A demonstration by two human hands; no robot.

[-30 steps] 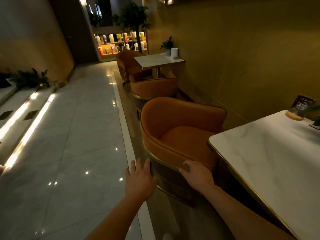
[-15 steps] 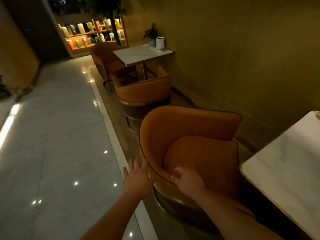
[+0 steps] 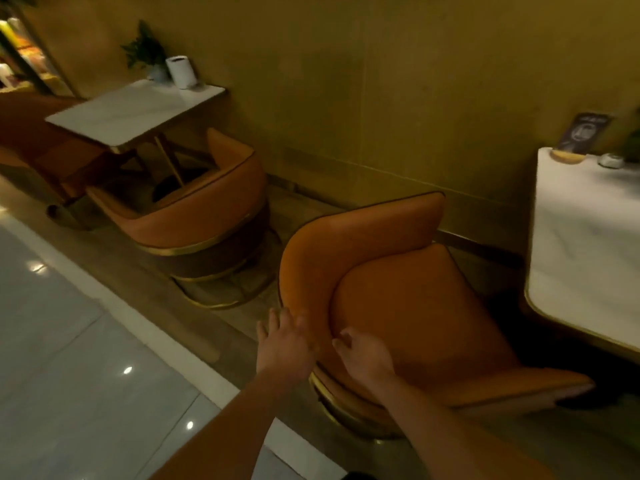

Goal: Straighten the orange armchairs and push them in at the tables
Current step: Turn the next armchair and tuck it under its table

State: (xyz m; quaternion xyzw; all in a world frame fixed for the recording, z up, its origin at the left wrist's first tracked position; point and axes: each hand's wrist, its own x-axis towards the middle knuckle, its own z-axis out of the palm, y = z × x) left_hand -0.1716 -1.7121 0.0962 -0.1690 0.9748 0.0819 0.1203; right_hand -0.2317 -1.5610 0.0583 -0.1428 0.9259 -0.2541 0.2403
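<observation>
Change: near armchair (image 3: 398, 306) has swung round since a second ago; its open front now faces the near table (image 3: 585, 244) and its back is turned to the person.
Near armchair: stands on the brown floor strip between the tiled aisle and the wall (image 3: 381, 81), just left of the near table, with a dark gap between seat and table edge.
Left hand (image 3: 284, 344): arm stretched forward, palm flat against the outside of the chair back, fingers straight and spread.
Right hand (image 3: 363, 355): arm stretched forward, fingers curled over the top rim of the back, holding it.
Far armchair (image 3: 204, 209): further along the wall, tucked in at the far table (image 3: 135, 112).
Far table: carries a white cylinder (image 3: 180, 71) and a potted plant (image 3: 143, 50).
Near table: bears a small dark sign (image 3: 585, 131) at the wall end.
</observation>
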